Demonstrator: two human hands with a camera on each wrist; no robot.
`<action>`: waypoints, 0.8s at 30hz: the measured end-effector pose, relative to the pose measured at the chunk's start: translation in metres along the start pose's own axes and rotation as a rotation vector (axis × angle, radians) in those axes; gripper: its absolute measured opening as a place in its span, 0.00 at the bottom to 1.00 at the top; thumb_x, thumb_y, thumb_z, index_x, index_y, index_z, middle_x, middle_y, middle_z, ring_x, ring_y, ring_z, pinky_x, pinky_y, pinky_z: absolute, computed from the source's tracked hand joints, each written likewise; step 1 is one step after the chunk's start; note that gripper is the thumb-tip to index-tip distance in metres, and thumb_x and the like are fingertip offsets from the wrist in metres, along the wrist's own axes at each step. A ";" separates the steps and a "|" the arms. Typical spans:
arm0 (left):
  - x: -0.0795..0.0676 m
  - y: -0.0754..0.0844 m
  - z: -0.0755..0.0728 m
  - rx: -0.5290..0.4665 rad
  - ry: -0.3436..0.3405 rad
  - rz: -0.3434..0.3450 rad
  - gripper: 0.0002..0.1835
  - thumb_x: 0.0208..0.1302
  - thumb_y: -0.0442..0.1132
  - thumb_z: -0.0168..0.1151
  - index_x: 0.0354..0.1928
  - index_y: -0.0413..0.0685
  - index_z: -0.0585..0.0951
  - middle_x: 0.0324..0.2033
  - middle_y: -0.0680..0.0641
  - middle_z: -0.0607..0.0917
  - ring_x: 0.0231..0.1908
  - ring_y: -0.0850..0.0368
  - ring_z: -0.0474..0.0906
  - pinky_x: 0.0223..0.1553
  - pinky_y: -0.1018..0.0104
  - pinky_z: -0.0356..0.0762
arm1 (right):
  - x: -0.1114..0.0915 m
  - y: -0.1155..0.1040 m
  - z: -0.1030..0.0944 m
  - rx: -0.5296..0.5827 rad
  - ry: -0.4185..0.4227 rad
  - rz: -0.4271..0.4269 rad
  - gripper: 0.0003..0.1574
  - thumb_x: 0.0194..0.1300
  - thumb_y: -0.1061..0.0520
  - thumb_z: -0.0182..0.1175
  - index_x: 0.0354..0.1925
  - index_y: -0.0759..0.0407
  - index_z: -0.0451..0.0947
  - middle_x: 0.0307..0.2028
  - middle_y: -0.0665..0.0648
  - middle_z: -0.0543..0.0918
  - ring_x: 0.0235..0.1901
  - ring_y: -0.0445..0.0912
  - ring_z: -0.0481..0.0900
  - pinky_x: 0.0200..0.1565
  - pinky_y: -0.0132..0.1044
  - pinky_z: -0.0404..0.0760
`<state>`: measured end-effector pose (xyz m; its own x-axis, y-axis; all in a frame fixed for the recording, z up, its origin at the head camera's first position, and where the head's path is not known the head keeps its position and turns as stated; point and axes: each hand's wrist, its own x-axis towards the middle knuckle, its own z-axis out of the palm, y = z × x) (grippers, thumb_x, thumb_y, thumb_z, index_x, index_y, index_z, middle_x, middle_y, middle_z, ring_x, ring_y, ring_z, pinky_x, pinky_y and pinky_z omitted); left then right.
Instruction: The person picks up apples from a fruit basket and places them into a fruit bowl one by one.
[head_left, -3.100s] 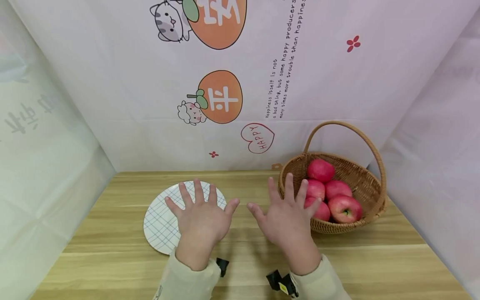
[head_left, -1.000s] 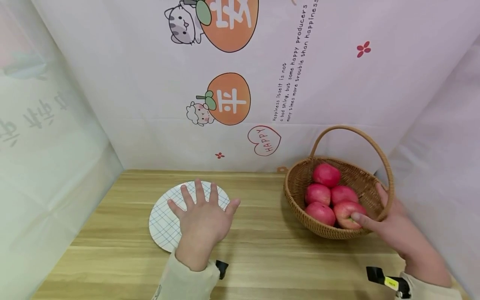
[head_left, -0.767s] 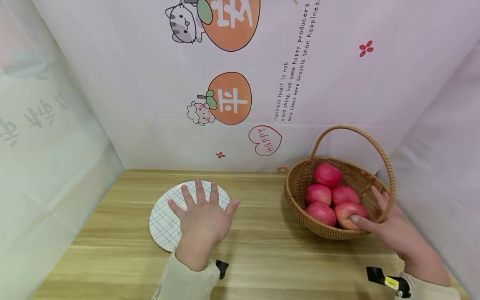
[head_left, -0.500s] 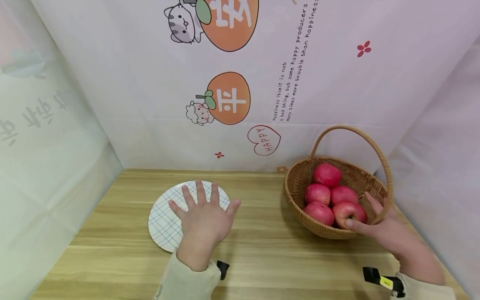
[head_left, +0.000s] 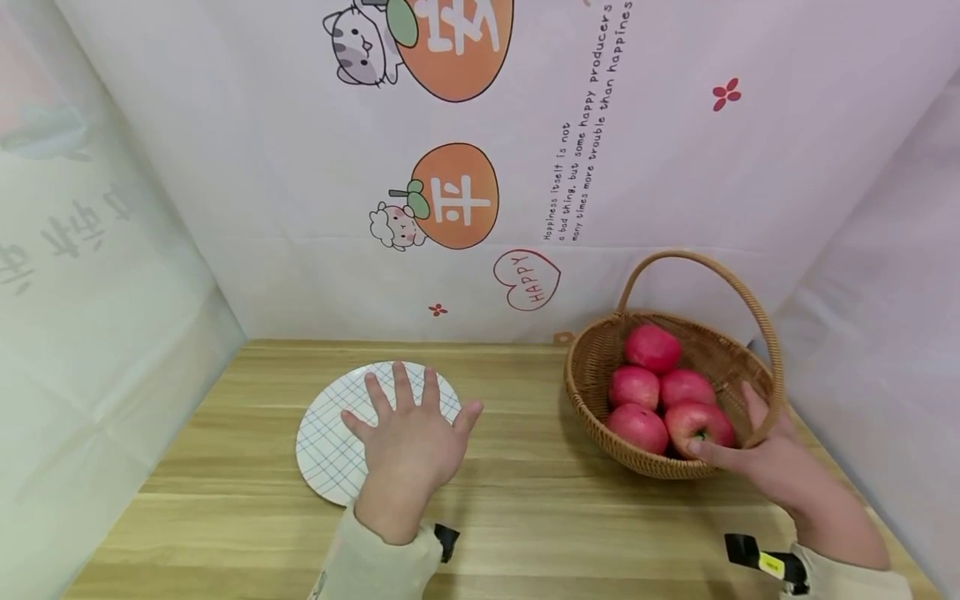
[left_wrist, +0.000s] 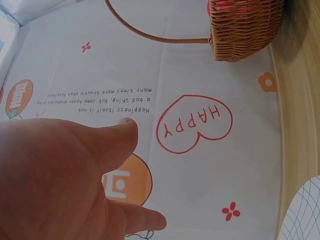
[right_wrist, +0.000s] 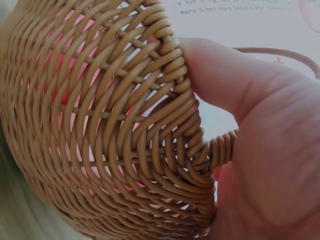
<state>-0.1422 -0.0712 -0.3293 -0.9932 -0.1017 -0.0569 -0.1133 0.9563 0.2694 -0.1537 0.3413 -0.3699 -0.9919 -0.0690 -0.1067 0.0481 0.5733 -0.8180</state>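
My left hand (head_left: 411,450) is held with its fingers spread, palm down, overlapping the right part of a round white plate (head_left: 330,442) with a blue checked pattern. In the left wrist view, the thumb and one fingertip of that hand (left_wrist: 60,170) show, holding nothing. At the right, my right hand (head_left: 780,458) grips a brown wicker basket (head_left: 600,400) at the rim by the handle's base. Its thumb reaches over the rim to the nearest red apple (head_left: 686,425), below the stem; a finger reaches inside behind the handle. The right wrist view shows the thumb hooked over the woven rim (right_wrist: 180,75).
Several more red apples (head_left: 634,387) lie in the basket, under its arched handle (head_left: 720,271). Everything stands on a light wooden table (head_left: 510,500). A printed white cloth (head_left: 315,208) hangs along the back, and pale cloth walls close off both sides.
From beside the basket's left, my right hand has moved across to its right rim. Over the last second its thumb has slid slightly left. My left hand has hardly moved.
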 end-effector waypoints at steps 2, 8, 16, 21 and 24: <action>0.001 0.002 0.001 -0.003 0.005 0.010 0.47 0.69 0.75 0.33 0.79 0.51 0.54 0.76 0.35 0.42 0.72 0.27 0.27 0.59 0.17 0.31 | 0.000 0.000 -0.001 0.003 -0.007 0.007 0.78 0.64 0.47 0.69 0.74 0.52 0.11 0.74 0.63 0.20 0.68 0.59 0.11 0.64 0.73 0.33; 0.002 0.008 0.004 0.003 0.007 0.034 0.47 0.69 0.75 0.33 0.79 0.50 0.54 0.76 0.34 0.43 0.72 0.26 0.28 0.59 0.17 0.32 | -0.002 -0.004 0.002 -0.001 0.008 -0.007 0.81 0.63 0.47 0.71 0.73 0.50 0.09 0.75 0.63 0.22 0.68 0.57 0.09 0.65 0.71 0.28; -0.001 0.004 0.001 -0.032 -0.011 0.037 0.48 0.68 0.75 0.37 0.79 0.50 0.54 0.76 0.34 0.43 0.72 0.26 0.30 0.58 0.15 0.37 | -0.005 -0.008 0.007 -0.021 0.021 -0.028 0.83 0.62 0.48 0.72 0.71 0.53 0.06 0.75 0.63 0.22 0.68 0.58 0.09 0.64 0.72 0.27; 0.001 0.000 0.000 -0.138 0.002 0.125 0.49 0.66 0.73 0.48 0.78 0.48 0.56 0.76 0.35 0.47 0.73 0.28 0.36 0.60 0.19 0.45 | -0.004 -0.009 0.007 -0.056 0.022 -0.024 0.81 0.61 0.46 0.72 0.74 0.54 0.11 0.74 0.61 0.20 0.66 0.58 0.05 0.61 0.73 0.22; 0.002 -0.001 0.002 -0.232 -0.003 0.232 0.50 0.63 0.69 0.59 0.78 0.48 0.57 0.76 0.35 0.48 0.73 0.30 0.38 0.62 0.25 0.52 | -0.004 -0.010 0.006 -0.096 0.028 -0.038 0.80 0.61 0.44 0.72 0.75 0.53 0.15 0.73 0.62 0.16 0.65 0.60 0.04 0.59 0.74 0.20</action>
<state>-0.1439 -0.0714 -0.3318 -0.9931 0.1133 0.0286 0.1128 0.8660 0.4872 -0.1494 0.3306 -0.3647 -0.9958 -0.0700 -0.0593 0.0000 0.6467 -0.7628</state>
